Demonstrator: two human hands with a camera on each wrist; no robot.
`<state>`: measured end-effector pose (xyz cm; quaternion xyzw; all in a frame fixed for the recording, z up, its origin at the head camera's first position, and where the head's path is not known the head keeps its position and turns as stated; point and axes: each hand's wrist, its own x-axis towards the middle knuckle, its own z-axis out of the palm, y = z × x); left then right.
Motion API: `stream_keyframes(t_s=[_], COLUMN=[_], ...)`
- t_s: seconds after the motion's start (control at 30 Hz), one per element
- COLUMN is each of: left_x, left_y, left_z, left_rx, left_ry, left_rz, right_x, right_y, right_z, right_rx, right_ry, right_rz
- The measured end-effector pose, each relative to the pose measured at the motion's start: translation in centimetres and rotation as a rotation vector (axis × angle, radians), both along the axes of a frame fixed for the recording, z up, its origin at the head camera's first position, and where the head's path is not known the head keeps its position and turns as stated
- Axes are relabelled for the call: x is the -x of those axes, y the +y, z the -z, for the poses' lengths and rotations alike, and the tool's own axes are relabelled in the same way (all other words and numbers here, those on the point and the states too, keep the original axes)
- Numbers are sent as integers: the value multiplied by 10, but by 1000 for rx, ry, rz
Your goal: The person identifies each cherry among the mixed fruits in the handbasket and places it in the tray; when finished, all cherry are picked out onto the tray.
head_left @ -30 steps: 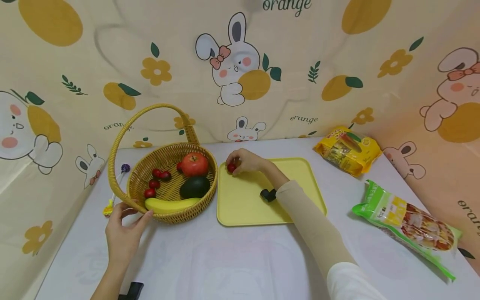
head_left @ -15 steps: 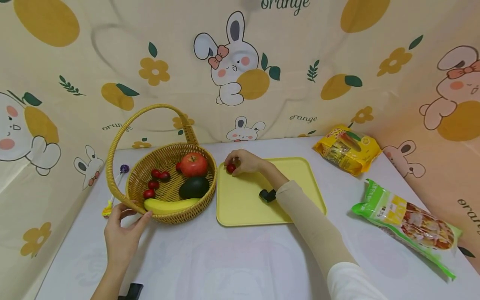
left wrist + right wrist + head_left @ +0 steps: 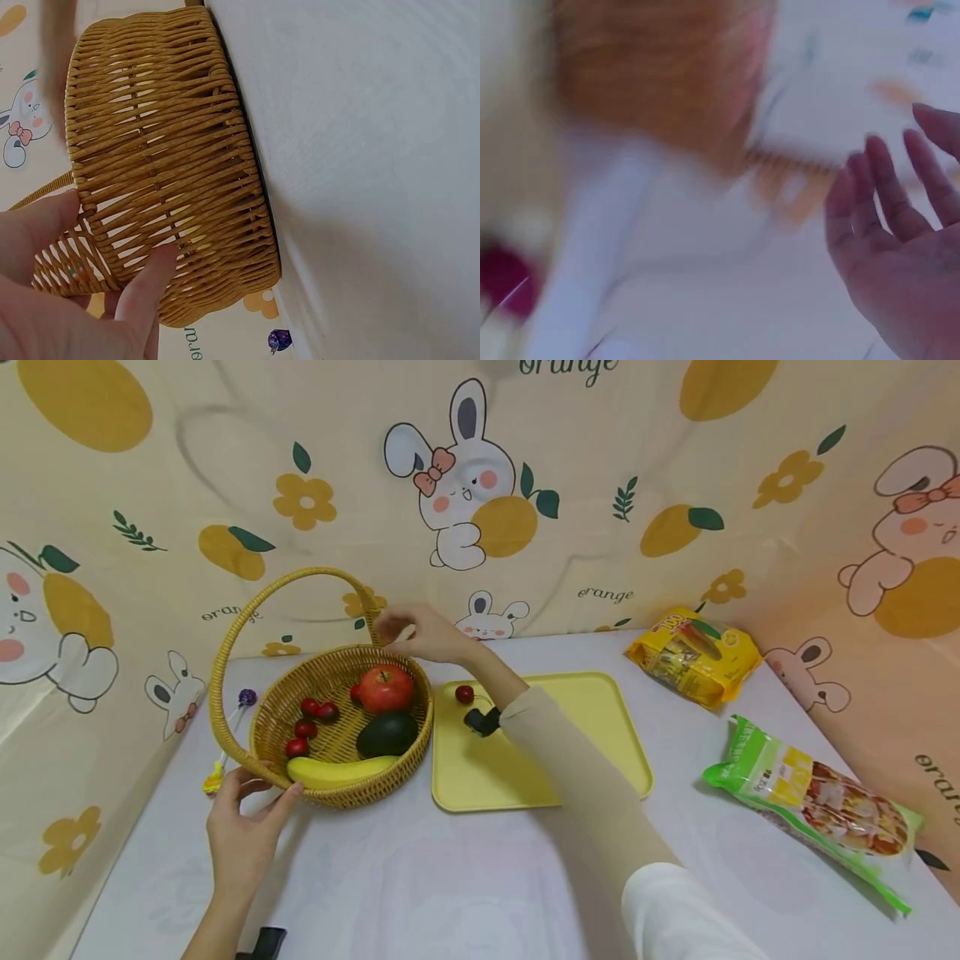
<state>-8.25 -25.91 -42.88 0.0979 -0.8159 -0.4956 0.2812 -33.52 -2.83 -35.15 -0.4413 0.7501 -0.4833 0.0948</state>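
Note:
My left hand (image 3: pixel 243 835) holds the front left rim of a wicker basket (image 3: pixel 262 710), thumb and fingers about the rim near the handle's foot; the left wrist view shows fingers (image 3: pixel 154 281) against its woven side. Inside the basket lie a red apple (image 3: pixel 386 688), a dark green avocado (image 3: pixel 387 734), a banana (image 3: pixel 341 772) and several cherries (image 3: pixel 297 747). Over the basket's back right rim, near the handle, hovers my right hand (image 3: pixel 423 633), its fingers (image 3: pixel 889 180) loosely bent and holding nothing. One cherry (image 3: pixel 465 694) with a stem rests on the yellow tray (image 3: pixel 592 727).
Right of the tray lie a yellow snack bag (image 3: pixel 697 657) and a green-and-clear food packet (image 3: pixel 817 810). Two lollipops (image 3: pixel 247 697) are left of the basket. A patterned cloth backdrop (image 3: pixel 570 510) stands behind the white table (image 3: pixel 480 877).
My right hand has let go of the cherry at the tray's back left corner and moved up and left to the basket. The left hand keeps its hold on the basket.

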Motion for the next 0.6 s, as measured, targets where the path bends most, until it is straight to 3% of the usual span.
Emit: stream_keyframes(t_s=[0.1, 0.23, 0.37, 0.6], left_x=[0, 1, 1, 0], left_y=[-2, -3, -3, -3], left_z=[0, 0, 2, 2], left_rx=[-1, -11, -14, -26], left_ry=[9, 10, 9, 21], left_rz=[6, 14, 17, 37], right_x=[-10, -21, -29, -31], right_y=[-46, -91, -114, -126], right_z=[-16, -14, -1, 13], right_rx=[-88, -265, -375, -470], right_ry=[-13, -72, -106, -139], right_rz=[-130, -232, -200, -160])
